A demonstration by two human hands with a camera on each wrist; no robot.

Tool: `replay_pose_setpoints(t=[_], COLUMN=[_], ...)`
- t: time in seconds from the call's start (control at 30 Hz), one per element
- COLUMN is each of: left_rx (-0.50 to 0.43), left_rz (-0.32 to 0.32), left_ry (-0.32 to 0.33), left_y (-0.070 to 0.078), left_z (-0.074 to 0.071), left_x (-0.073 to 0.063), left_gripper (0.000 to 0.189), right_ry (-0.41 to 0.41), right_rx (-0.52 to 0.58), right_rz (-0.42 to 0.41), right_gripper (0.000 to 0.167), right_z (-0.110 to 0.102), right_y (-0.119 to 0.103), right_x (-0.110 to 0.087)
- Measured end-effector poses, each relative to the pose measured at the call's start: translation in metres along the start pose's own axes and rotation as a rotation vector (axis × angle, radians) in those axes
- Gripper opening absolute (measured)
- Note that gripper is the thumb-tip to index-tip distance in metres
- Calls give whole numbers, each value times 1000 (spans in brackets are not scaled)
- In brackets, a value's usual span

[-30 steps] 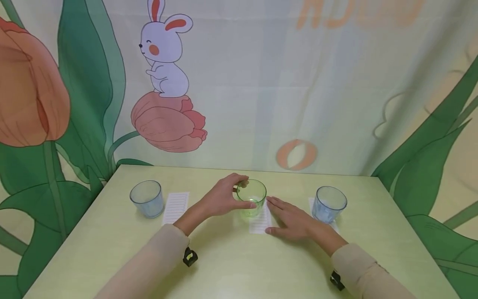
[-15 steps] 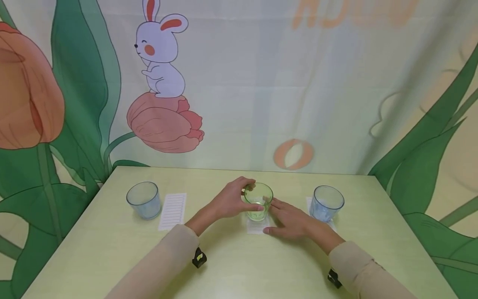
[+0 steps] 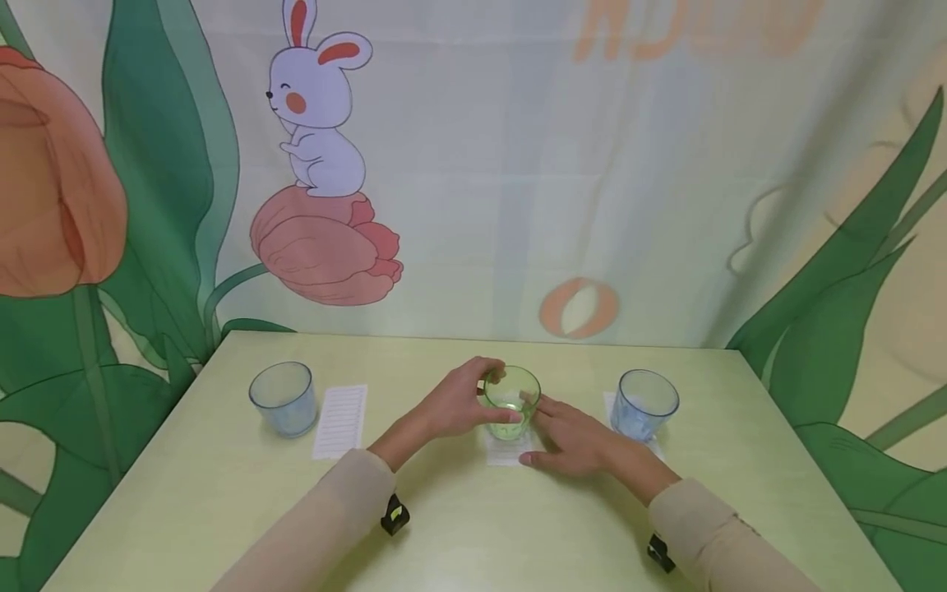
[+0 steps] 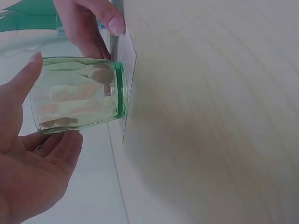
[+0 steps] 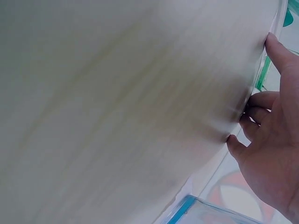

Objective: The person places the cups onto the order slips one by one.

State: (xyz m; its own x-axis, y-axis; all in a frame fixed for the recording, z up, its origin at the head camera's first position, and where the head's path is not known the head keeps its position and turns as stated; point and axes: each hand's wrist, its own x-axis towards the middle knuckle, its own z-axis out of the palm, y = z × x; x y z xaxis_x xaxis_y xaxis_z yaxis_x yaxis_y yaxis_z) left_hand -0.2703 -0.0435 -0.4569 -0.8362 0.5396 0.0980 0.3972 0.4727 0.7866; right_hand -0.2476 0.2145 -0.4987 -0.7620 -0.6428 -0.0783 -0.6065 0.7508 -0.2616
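Near the middle of the table stands a clear green glass tumbler (image 3: 512, 388), upright on a slip of lined paper (image 3: 507, 454). My left hand (image 3: 460, 403) holds it from the left, thumb on the near side and fingers round the far side, as the left wrist view also shows with the glass (image 4: 77, 93). To the glass's right my right hand (image 3: 573, 437) rests low, fingers extended and fingertips at the paper and the glass's base. In the right wrist view that hand (image 5: 275, 130) touches the table surface with its fingertips. The glass covers much of the slip.
A bluish glass (image 3: 283, 401) stands at the left, beside another lined slip (image 3: 340, 421). A second bluish glass (image 3: 644, 404) stands at the right, partly covering a third slip (image 3: 610, 403). Behind the table (image 3: 459, 526) hangs a printed curtain (image 3: 459, 205).
My left hand has moved the green glass slightly right and toward me, over the slip and closer to my right hand. The right hand stays in place. In the last half second little has changed.
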Motion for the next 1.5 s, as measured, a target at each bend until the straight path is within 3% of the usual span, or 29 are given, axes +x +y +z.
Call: replay_pose_setpoints(t=[0.13,0.23,0.37,0.47,0.6,0.73,0.87,1.03,1.3,1.5], left_rx=[-2,5,11,41,140,275,348,359,367,342], left_rz=[-36,-67,-91,-84,-54,-60,-93,-146,-230,-219], left_ry=[-19,-42,-46,-38,-1,100,144,162,176,209], left_y=[-2,-14,-30,-29,-18,-5,-7,-34,-78,-94], left_z=[1,-1,-8,-19,-54,-112,-161,-194,-209,-209], left_x=[-1,-6,-23,-40,-63,-77,-88,-114,-156,-169], left_gripper=[94,96,100,103,107,110,113,114,117,112], right_ry=[13,18,31,80,162,222,255,216,140,127], right_rx=[8,30,83,138,196,203,206,192,110,10], right_rz=[6,10,35,60,63,39,-6,-84,-125,-141], right_gripper=[90,90,90,91,94,94,92,90,94,95], right_z=[0,0,-4,-16,-42,-66,-80,-77,-42,-13], right_y=[1,0,-1,-3,-12,-32,-62,-105,-145,-160], right_x=[-1,-1,-4,-11,-20,-15,0,33,91,128])
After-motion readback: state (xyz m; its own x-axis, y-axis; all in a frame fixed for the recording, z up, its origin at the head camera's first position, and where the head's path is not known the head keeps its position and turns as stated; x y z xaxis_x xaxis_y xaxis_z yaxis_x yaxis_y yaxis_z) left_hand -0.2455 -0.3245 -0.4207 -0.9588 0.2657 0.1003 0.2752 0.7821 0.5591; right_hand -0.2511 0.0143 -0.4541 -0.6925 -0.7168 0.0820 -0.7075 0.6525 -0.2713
